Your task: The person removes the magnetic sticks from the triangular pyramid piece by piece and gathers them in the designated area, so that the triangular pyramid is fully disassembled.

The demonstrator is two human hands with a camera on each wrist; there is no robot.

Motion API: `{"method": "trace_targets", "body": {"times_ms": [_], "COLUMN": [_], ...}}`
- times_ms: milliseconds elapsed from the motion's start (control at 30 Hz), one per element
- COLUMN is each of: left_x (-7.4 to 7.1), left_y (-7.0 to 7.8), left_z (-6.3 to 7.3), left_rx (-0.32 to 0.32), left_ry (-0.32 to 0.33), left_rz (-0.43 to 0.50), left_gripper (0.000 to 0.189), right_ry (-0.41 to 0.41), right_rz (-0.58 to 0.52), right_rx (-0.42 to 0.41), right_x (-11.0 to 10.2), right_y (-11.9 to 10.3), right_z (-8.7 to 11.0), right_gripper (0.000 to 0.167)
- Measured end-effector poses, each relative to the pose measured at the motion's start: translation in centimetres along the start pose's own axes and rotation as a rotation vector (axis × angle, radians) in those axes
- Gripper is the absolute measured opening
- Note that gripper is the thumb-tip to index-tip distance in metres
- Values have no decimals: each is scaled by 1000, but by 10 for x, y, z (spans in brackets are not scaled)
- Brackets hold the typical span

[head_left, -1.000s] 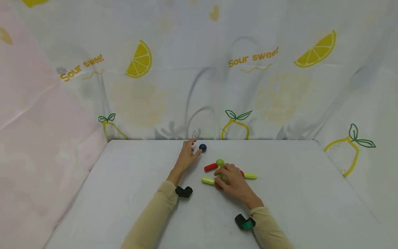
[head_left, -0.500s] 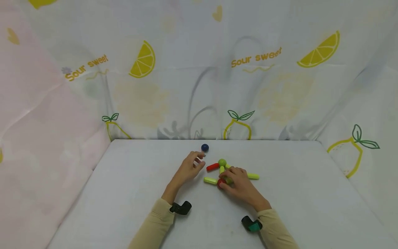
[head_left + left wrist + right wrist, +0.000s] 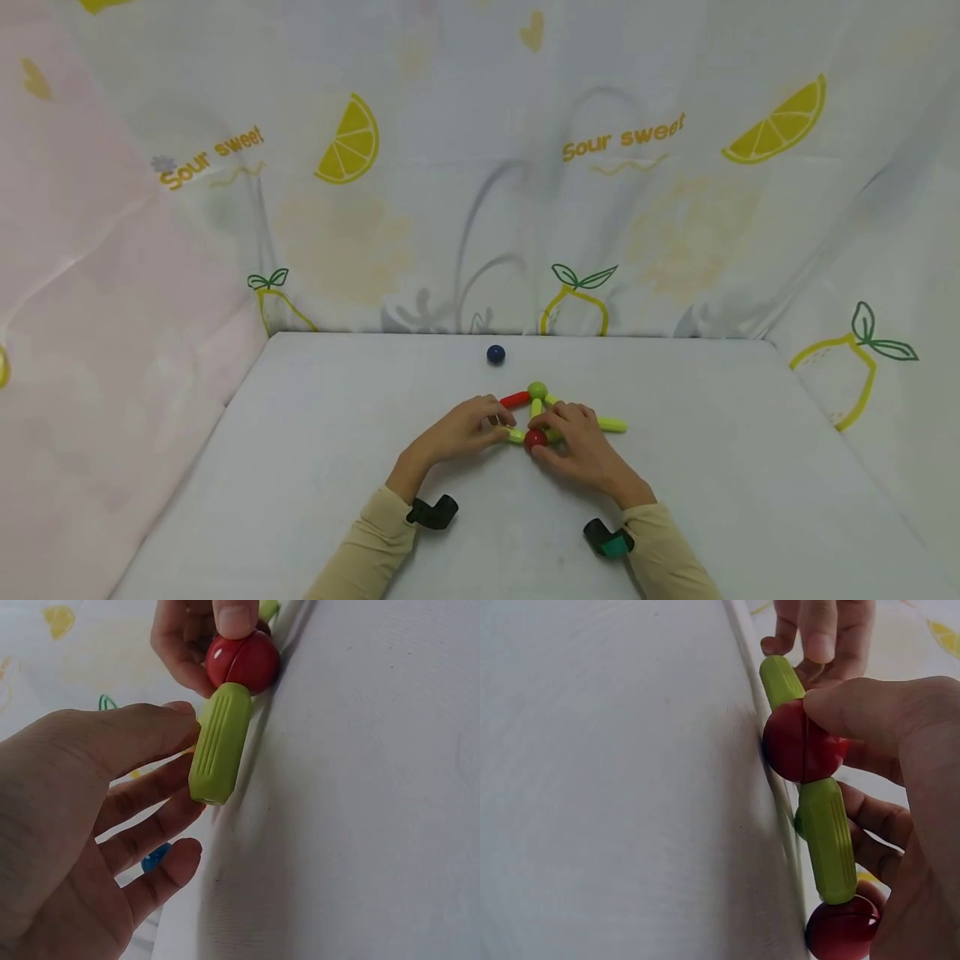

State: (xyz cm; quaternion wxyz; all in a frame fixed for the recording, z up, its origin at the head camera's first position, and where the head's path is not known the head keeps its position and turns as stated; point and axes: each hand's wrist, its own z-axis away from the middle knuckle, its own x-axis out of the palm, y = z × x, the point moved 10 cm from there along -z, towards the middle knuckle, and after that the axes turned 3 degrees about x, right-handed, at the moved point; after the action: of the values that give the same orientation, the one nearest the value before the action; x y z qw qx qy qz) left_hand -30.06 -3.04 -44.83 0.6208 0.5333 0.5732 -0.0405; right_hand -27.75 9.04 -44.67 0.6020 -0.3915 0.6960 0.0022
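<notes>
My right hand [image 3: 583, 448] grips a red ball [image 3: 536, 440], thumb on its near side and fingers around the far side. From that ball a yellow-green ribbed stick [image 3: 222, 746] juts left, and my left hand [image 3: 463, 430] is at its free end, thumb and fingers relaxed beside it. Another yellow-green stick [image 3: 827, 840] links the held ball to a second red ball [image 3: 844, 928], mostly under my right hand in the head view. Farther back, a green ball [image 3: 537, 390] joins a red stick [image 3: 514, 400] and yellow-green sticks.
A dark blue ball [image 3: 496, 355] lies alone near the far edge of the white table [image 3: 675, 517]. One more yellow-green stick [image 3: 613, 425] points right, beyond my right hand. A lemon-print cloth [image 3: 450, 167] hangs behind the table.
My left hand has moved from beside the blue ball back toward me, to the left stick's end. My right hand has shifted slightly, leaving the red ball more visible. The blue ball stays behind.
</notes>
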Motion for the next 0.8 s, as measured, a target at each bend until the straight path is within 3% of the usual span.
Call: {"method": "trace_targets", "body": {"times_ms": [200,400,600,800], "left_x": [8,10,17,18], "left_y": [1,1,-3,0], "left_z": [-2,-2,-1,-1], "left_rx": [-10,-50,-80,-51], "left_ry": [-37,-22,-29,-30], "left_rz": [-85,-156,-139,-131], "left_gripper": [17,17,18,20], "right_ry": [55,86,58,65], "right_rz": [10,22,30,36], "right_rx": [-46,-74,-45,-45], "right_x": [-4,-5,-1,-1], "right_y": [-3,-6,-4,-5], "right_z": [-2,-2,-1,0], "right_gripper": [27,26,26,26]}}
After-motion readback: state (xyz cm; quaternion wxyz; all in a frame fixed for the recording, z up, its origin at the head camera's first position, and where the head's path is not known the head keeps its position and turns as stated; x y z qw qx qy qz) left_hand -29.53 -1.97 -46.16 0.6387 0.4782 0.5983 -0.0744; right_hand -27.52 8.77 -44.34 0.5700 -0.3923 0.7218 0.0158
